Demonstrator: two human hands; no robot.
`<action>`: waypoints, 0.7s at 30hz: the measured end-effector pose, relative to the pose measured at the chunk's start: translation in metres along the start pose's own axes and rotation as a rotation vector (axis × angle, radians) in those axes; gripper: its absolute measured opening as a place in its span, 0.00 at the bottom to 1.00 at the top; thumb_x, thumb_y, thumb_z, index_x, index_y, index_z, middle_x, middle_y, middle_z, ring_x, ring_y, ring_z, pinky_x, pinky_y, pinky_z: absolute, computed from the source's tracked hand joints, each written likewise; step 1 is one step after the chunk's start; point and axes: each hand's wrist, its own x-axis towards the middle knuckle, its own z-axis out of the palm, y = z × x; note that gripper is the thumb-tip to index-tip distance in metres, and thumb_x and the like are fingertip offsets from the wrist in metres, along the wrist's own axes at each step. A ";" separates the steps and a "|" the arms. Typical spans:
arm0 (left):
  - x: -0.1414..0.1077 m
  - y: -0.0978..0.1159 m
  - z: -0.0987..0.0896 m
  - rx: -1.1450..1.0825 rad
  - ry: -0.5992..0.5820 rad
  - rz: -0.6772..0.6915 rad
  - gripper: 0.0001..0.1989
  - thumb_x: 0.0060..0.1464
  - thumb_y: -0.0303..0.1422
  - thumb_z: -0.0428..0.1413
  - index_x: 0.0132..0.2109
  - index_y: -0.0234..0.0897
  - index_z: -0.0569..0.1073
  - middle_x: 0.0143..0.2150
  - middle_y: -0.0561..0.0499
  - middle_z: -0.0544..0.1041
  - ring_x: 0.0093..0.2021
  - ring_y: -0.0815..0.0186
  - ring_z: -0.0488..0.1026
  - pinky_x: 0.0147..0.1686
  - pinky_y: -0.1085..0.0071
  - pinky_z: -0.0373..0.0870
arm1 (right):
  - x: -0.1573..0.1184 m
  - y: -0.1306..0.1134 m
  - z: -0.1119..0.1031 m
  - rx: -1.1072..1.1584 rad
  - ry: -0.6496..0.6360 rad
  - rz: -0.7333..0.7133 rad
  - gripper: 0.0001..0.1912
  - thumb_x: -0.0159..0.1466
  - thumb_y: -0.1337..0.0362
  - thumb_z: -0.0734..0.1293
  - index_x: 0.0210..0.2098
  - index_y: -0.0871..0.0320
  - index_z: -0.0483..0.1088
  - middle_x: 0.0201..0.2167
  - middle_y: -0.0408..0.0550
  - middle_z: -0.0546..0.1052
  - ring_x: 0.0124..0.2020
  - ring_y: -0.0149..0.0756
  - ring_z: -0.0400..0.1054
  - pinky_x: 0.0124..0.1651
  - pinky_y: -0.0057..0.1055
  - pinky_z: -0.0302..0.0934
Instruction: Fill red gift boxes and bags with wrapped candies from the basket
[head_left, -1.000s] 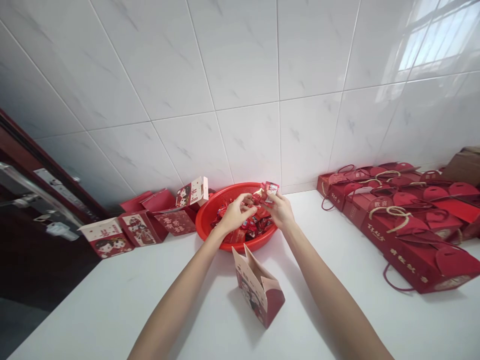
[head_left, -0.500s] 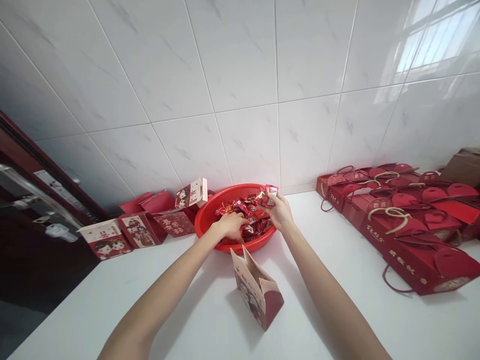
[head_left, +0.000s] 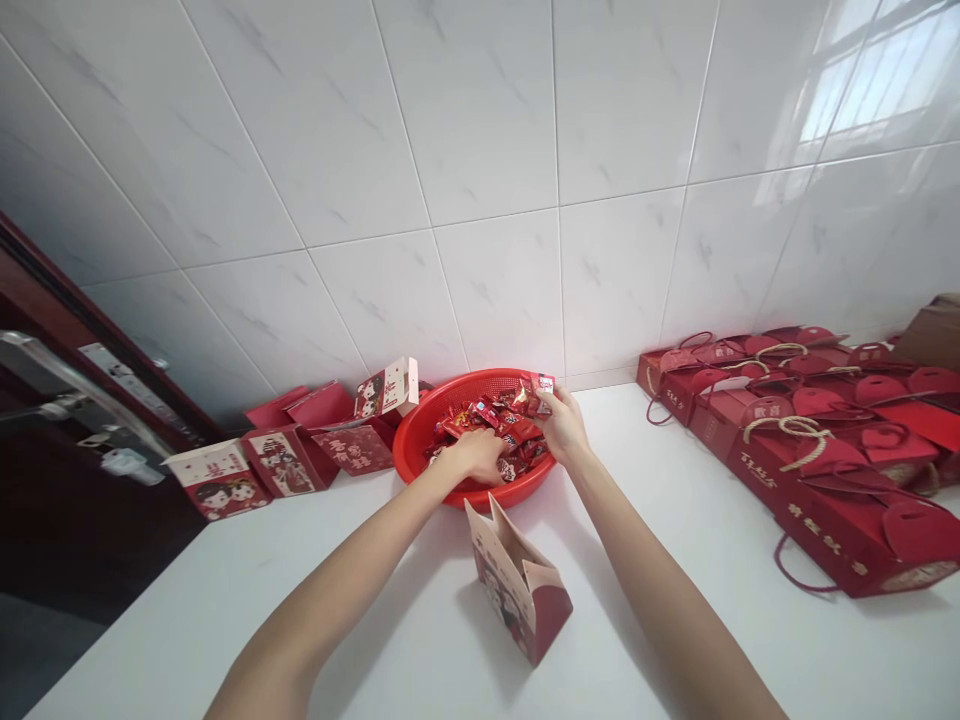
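A red plastic basket (head_left: 411,468) holds a heap of small wrapped candies (head_left: 517,428), mostly red. My left hand (head_left: 480,455) is down in the basket, its curled fingers among the candies; what its fingertips grip is hidden. At the basket's right rim, my right hand (head_left: 562,425) pinches several wrapped candies (head_left: 541,388), one with a pink and white wrapper and one with gold on it. Between my forearms, in front of the basket, an open-topped paper gift box (head_left: 517,590) in cream and dark red stands upright, its inside mostly out of sight.
Several similar boxes (head_left: 289,462) stand left of the basket, near the table's left edge. On the right lie rows of red gift boxes (head_left: 795,490) with rope and cord handles. A tiled wall (head_left: 495,290) rises behind the white table (head_left: 360,620); a door handle (head_left: 60,365) shows at left.
My left hand has shifted slightly right among the candies and its fingers have curled lower. My right hand still holds its candies by the rim. The whole view has drifted a little.
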 end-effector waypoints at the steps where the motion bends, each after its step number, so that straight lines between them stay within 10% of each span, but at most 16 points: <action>1: 0.001 0.002 0.001 0.016 -0.007 -0.008 0.23 0.48 0.35 0.60 0.52 0.33 0.78 0.51 0.31 0.75 0.51 0.42 0.74 0.46 0.56 0.72 | 0.000 0.000 0.000 -0.007 0.007 -0.002 0.13 0.47 0.63 0.75 0.32 0.54 0.71 0.28 0.38 0.78 0.31 0.34 0.71 0.33 0.30 0.68; 6: 0.009 0.009 0.012 0.104 0.011 -0.010 0.28 0.52 0.28 0.57 0.62 0.34 0.72 0.59 0.29 0.72 0.59 0.41 0.69 0.54 0.52 0.68 | 0.001 0.001 0.000 -0.035 0.011 -0.001 0.12 0.47 0.63 0.74 0.30 0.54 0.71 0.27 0.38 0.77 0.31 0.35 0.71 0.32 0.30 0.67; 21: 0.011 0.006 0.014 0.035 0.083 0.106 0.19 0.49 0.25 0.58 0.50 0.36 0.79 0.46 0.36 0.81 0.48 0.47 0.78 0.48 0.60 0.72 | 0.001 0.002 -0.001 -0.055 0.007 0.009 0.11 0.48 0.63 0.74 0.31 0.55 0.72 0.26 0.38 0.77 0.29 0.33 0.70 0.31 0.29 0.64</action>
